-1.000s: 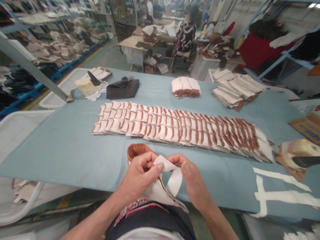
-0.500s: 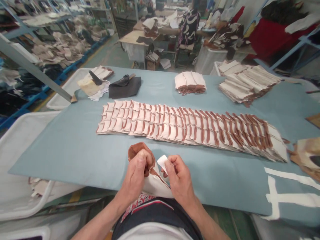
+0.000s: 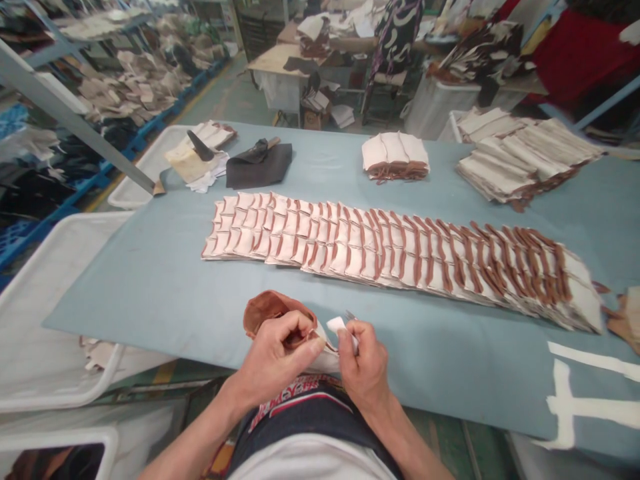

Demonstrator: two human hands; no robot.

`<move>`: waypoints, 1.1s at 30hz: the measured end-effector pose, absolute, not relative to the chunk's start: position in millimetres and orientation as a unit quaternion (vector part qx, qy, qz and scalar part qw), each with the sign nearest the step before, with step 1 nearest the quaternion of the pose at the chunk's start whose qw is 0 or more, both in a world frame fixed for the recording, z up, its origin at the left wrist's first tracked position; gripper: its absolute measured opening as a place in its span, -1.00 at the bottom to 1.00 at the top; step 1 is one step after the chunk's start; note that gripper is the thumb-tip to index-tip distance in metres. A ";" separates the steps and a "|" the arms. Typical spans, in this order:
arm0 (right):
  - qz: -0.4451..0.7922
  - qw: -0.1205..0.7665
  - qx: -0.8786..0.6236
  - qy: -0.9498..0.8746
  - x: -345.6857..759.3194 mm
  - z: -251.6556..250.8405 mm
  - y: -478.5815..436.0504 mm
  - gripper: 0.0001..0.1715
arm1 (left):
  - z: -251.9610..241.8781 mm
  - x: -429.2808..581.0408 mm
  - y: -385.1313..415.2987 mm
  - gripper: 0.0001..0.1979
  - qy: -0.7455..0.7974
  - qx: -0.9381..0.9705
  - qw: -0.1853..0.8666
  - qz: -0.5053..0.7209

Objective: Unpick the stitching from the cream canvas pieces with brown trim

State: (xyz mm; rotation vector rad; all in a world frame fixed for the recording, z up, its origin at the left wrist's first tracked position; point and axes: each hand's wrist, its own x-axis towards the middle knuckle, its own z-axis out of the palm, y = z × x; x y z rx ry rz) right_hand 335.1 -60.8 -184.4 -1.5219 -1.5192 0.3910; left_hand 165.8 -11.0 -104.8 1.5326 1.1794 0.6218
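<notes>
My left hand (image 3: 280, 350) grips a brown and white leather piece (image 3: 267, 312) at the near edge of the blue table (image 3: 160, 280). My right hand (image 3: 364, 357) is closed in a pinch on a small white strip (image 3: 336, 325) at that piece, with a thin metal tip showing just above its fingers. Both hands sit close together over the table edge. Beyond them a long overlapping row of white pieces with brown trim (image 3: 400, 250) stretches across the table.
A small stack of white pieces (image 3: 395, 155) and a bigger pile (image 3: 525, 163) lie at the far side. A dark cloth (image 3: 259, 165) and pale scraps (image 3: 193, 160) sit far left. White tape strips (image 3: 575, 393) mark the table at right. White bins (image 3: 50, 300) stand left.
The long white strip that hung looped between my hands is now only a short tab in my right hand's pinch. Both hands moved closer together on the leather piece.
</notes>
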 end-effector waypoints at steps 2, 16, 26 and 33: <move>0.153 0.464 -0.610 -0.624 338.2 -179.0 -58.9 -0.79 | -97.4 164.2 -9.8 -0.73 0.500 0.657 0.506 0.250; 0.436 0.470 -0.571 -0.513 360.6 -69.6 -53.8 -0.69 | -70.9 157.9 11.5 -0.50 0.400 0.587 0.651 0.268; 0.383 0.432 -0.590 -0.564 342.4 -44.9 -54.3 -0.69 | -67.3 164.1 8.0 -0.61 0.420 0.555 0.657 0.291; 0.262 0.423 -0.621 -0.606 333.2 -56.3 -49.9 -0.72 | -66.6 164.5 5.5 -0.48 0.402 0.572 0.652 0.293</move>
